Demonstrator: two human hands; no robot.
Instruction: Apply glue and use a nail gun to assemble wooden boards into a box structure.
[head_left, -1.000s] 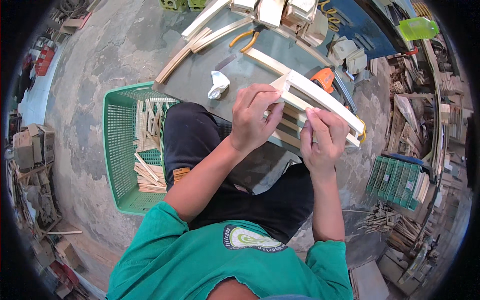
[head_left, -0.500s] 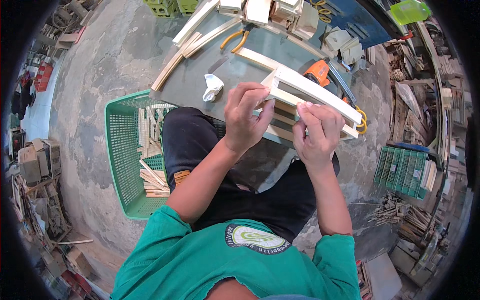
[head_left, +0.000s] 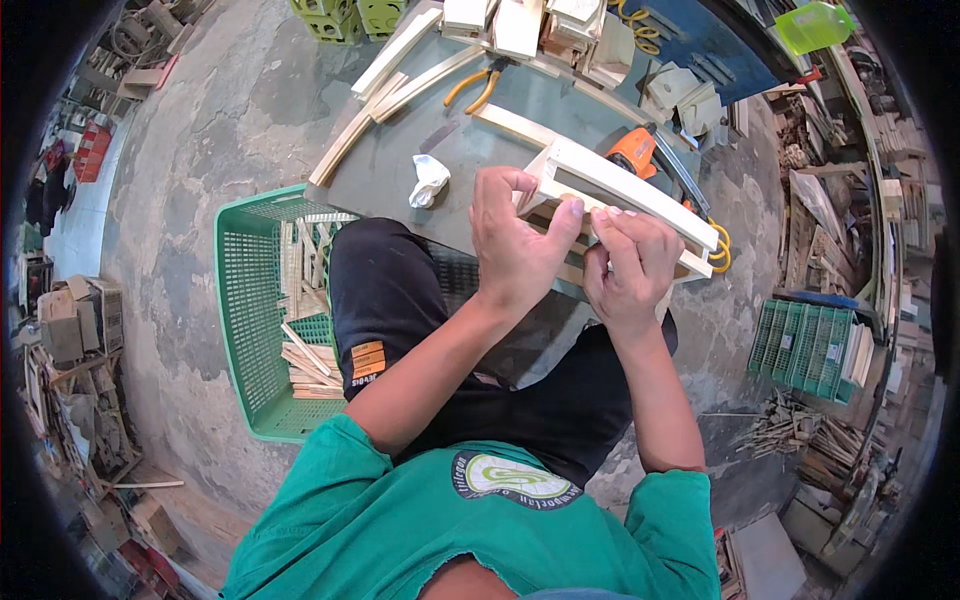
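A long, pale wooden frame (head_left: 640,190) made of thin slats rests over the near right part of the grey worktable (head_left: 390,160). My left hand (head_left: 515,235) grips its left end, the thumb stretched along the near slat and the fingers round the corner. Close beside that thumb, my right hand (head_left: 635,260) pinches the same near slat with its fingers pressed together. Whether anything small sits between the right fingertips cannot be made out. Behind the frame lies an orange tool (head_left: 633,152), partly hidden by it. Orange-handled pliers (head_left: 477,88) and a crumpled white cloth (head_left: 429,181) lie to the left.
Wood strips (head_left: 375,105) line the table's left edge, and wood blocks (head_left: 517,28) stand at its back. A green plastic basket (head_left: 228,300) holding slats stands on the floor by my left leg. Green crates (head_left: 800,345) and piled scrap wood (head_left: 835,450) lie to the right.
My left hand has shifted slightly right, its thumb sliding along the near slat toward my right hand. The right hand and frame have stayed nearly in place.
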